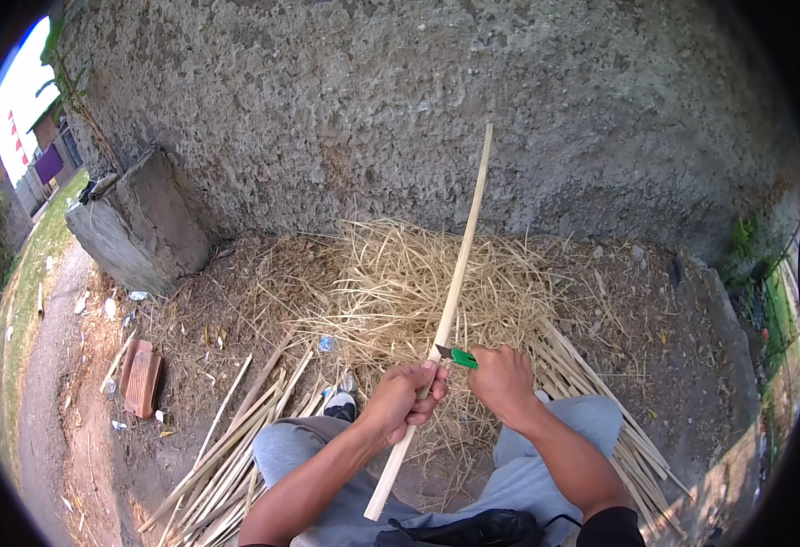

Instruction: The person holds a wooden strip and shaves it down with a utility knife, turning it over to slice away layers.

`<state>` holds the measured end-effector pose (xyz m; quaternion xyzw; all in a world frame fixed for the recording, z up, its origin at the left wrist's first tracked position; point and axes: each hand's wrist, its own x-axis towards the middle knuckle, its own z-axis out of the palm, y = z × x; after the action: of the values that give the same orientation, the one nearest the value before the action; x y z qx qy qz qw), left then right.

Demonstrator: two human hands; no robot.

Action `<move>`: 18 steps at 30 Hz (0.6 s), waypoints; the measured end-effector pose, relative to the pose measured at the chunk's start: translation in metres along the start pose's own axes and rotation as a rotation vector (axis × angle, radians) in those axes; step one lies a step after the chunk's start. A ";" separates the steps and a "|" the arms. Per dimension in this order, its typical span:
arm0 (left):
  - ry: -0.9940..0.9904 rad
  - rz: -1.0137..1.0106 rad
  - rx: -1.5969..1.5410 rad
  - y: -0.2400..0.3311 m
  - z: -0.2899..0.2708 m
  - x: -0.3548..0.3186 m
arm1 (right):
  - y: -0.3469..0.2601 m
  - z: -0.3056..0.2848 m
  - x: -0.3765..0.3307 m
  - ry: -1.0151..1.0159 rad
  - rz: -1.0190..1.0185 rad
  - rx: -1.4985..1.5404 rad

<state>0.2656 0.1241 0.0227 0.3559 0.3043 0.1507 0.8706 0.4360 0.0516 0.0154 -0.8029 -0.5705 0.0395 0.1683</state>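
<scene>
A long pale bamboo strip [462,260] slants up and away from my lap toward the wall. My left hand [403,399] is closed around its lower part, with the near end sticking out below the fist. In my right hand [504,384] is a green utility knife [461,357], gripped by its handle. Its dark blade touches or nearly touches the strip just beyond my left fingertips; exact contact is hard to tell. Beneath the strip lies a heap of thin curled shavings [391,283].
Bundles of bamboo strips lie at my left [227,469] and right. A rough grey wall [327,118] rises ahead, with a concrete block [140,223] at its left. A reddish-brown tile or brick [140,378] rests on the dirt at left, among bits of litter.
</scene>
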 end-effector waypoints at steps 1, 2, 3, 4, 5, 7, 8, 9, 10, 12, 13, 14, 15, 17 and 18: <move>-0.003 -0.001 0.002 0.001 0.001 0.000 | 0.000 0.001 -0.001 0.001 0.009 0.029; 0.007 -0.018 -0.018 0.001 0.002 -0.001 | 0.000 0.001 -0.003 0.003 0.012 0.028; 0.017 -0.034 -0.039 0.001 0.003 -0.001 | -0.001 0.002 -0.005 0.016 0.002 0.006; 0.017 -0.036 -0.039 0.001 0.003 0.000 | -0.002 0.003 -0.006 0.026 -0.008 -0.015; 0.018 -0.037 -0.043 0.001 0.004 0.001 | -0.002 0.003 -0.005 0.026 -0.007 -0.014; 0.023 -0.037 -0.047 0.002 0.008 0.000 | -0.002 0.006 -0.004 0.028 0.029 -0.028; 0.050 -0.033 -0.007 0.004 0.011 -0.002 | -0.002 0.008 -0.003 0.027 0.028 -0.025; 0.076 -0.029 0.033 0.004 0.013 -0.003 | 0.000 0.011 -0.002 0.059 -0.027 -0.080; 0.074 -0.031 0.034 0.003 0.014 -0.001 | 0.004 0.014 -0.002 0.092 -0.076 -0.139; 0.070 -0.043 0.059 0.000 0.014 0.003 | 0.009 0.019 0.000 0.103 -0.071 -0.151; 0.067 -0.044 0.060 0.000 0.013 0.003 | 0.010 0.021 0.002 0.113 -0.068 -0.163; 0.043 -0.045 0.036 0.002 0.012 0.001 | 0.010 0.024 0.005 0.116 -0.072 -0.159; 0.018 -0.046 0.011 0.004 0.010 -0.001 | 0.009 0.026 0.007 0.126 -0.084 -0.144; 0.009 -0.054 0.011 0.003 0.005 0.002 | 0.009 0.026 0.009 0.137 -0.090 -0.138; 0.004 -0.063 0.009 0.003 0.004 0.003 | 0.009 0.026 0.010 0.128 -0.084 -0.152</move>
<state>0.2702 0.1254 0.0254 0.3499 0.3179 0.1226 0.8727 0.4407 0.0641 -0.0106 -0.7895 -0.5933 -0.0623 0.1443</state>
